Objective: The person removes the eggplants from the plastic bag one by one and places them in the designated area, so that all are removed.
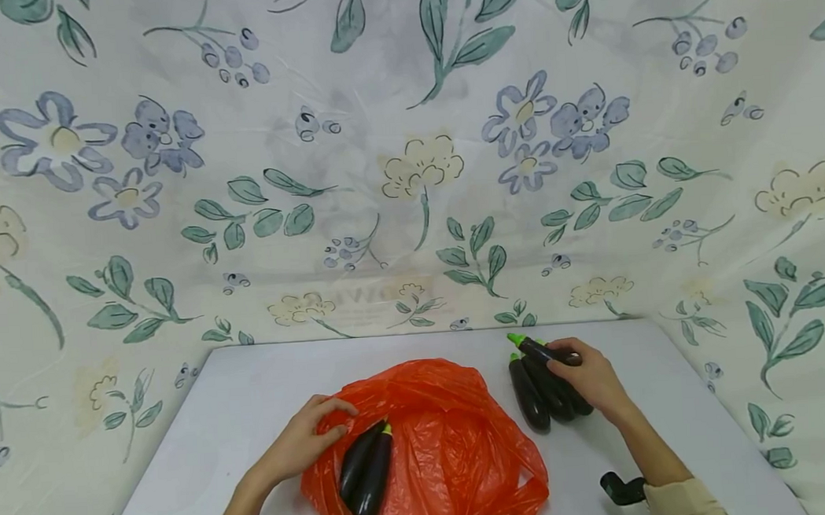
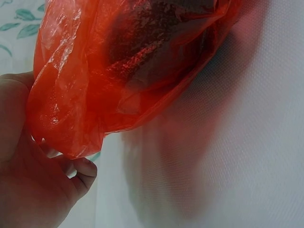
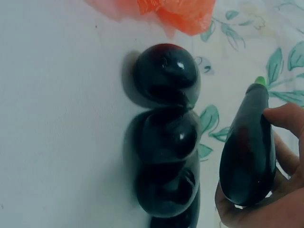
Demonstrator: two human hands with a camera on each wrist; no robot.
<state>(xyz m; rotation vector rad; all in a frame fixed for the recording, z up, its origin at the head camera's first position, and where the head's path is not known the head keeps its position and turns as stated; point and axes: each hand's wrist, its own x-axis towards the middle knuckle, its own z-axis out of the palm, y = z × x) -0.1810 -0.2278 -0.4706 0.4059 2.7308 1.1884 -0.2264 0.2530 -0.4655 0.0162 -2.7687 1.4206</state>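
Right hand [image 1: 593, 374] holds an eggplant [image 1: 536, 351].
Its bent fingers and thumb grip it above more eggplants [image 1: 530, 398] on the white table [image 1: 184, 460]. The left hand [image 1: 301, 440], half open, touches the red plastic bag [image 1: 439, 453]; I can't tell if it pinches. Two eggplants [image 1: 372, 482] lie inside.

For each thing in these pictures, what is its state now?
Red bag: open, crumpled
Two eggplants in the bag: lying side by side
Held eggplant: lifted, apart from the others
Remaining eggplants: resting close together on the table
Left hand: holding the bag's rim
Right hand: gripping one eggplant
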